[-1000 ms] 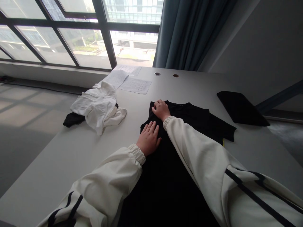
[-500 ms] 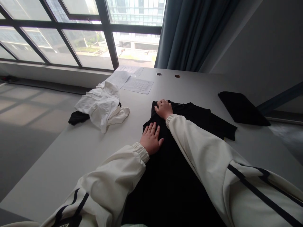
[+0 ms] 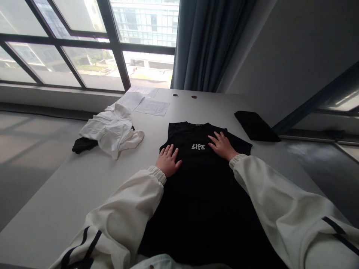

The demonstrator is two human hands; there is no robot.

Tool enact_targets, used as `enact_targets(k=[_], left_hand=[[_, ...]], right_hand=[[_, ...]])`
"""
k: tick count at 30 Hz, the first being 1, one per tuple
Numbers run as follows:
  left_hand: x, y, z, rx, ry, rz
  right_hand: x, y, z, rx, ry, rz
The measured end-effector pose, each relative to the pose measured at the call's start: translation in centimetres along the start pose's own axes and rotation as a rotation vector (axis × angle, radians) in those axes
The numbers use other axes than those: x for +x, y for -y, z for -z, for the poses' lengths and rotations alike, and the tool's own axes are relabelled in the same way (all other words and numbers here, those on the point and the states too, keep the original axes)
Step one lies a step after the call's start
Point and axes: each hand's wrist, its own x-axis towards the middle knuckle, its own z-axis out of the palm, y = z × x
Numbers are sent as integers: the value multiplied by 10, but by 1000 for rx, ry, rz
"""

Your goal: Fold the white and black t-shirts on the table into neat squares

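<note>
A black T-shirt lies spread on the white table, its neckline toward the far side and small white lettering across the chest. My left hand rests flat on its left edge, fingers spread. On the right part of the chest, just beside the lettering, lies my right hand, also with its fingers apart. The shirt's right sleeve extends past that hand; the left sleeve does not show spread out. Neither hand grips the cloth.
A crumpled pile of white clothing with a black piece under it sits at the table's left. Paper sheets lie near the window. A folded black cloth item is at the right, and a blue-grey curtain hangs behind.
My right hand has moved right from the shirt's upper left shoulder to the right chest, uncovering the white lettering. My left hand stays on the left edge. The view has shifted slightly right.
</note>
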Motion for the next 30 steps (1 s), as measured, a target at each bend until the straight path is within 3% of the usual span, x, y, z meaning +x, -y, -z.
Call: enact_targets(k=[5,8,14,19,22,25,30], left_hand=[[0,2,0,1,-41,0],[0,2,0,13,-64,-9],[-4,1,2,52,-88,-19],[6,-9,12,127,-67,-97],[32,-42,22,130,-78,-127],[65,-98,24,66,-56,-257],[96,-188,1,-73,66,-325]], right_hand=[[-60,-81,-6,0,19,-174],[-87,-113,-8,44,-29,-253],[-108,-123,-10,75,-110,-424],[-108,-116,-14,123,-125,-438],[-105,-117,-14,154,-176,-422],[-103,-118,-13,161,-230,-408],[-106,-113,-11,150,-251,-411]])
